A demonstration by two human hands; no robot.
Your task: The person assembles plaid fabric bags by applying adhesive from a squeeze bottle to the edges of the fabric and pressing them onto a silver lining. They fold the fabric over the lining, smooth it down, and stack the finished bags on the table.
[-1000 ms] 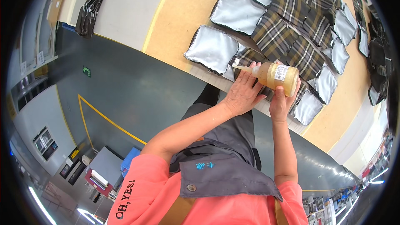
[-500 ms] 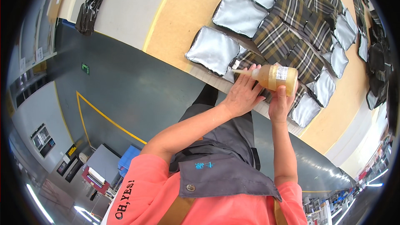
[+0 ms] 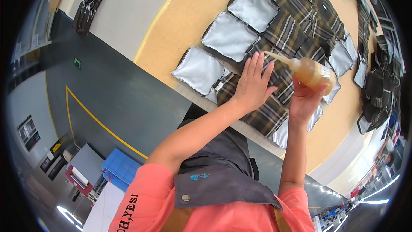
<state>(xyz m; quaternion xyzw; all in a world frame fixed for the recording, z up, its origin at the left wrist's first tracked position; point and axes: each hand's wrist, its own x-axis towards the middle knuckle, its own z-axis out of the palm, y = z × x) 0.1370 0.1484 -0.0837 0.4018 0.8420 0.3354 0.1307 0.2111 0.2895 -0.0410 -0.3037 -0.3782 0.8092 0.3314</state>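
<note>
My right hand (image 3: 304,101) grips an amber squeeze bottle (image 3: 316,74) with a long thin nozzle, tilted so that the tip points left. The tip hovers by the fingertips of my left hand (image 3: 252,87), over the plaid fabric. My left hand is spread with its fingers extended, resting on or just above a dark plaid fabric piece (image 3: 262,118). Silvery rectangular panels with black edges (image 3: 231,37) lie in a row along the left ends of the plaid pieces. More silvery panels (image 3: 341,58) lie at their right ends.
The pieces lie on a tan work table (image 3: 184,25) whose near edge slants down to the right. A dark fabric bundle (image 3: 92,6) hangs at the far left. Black pieces (image 3: 380,88) are heaped at the right. A blue crate (image 3: 122,167) stands behind at lower left.
Both hands and the bottle have moved farther along the table, away from the nearest plaid piece. The bottle has shifted right and its nozzle now angles up to the left. The view has shifted.
</note>
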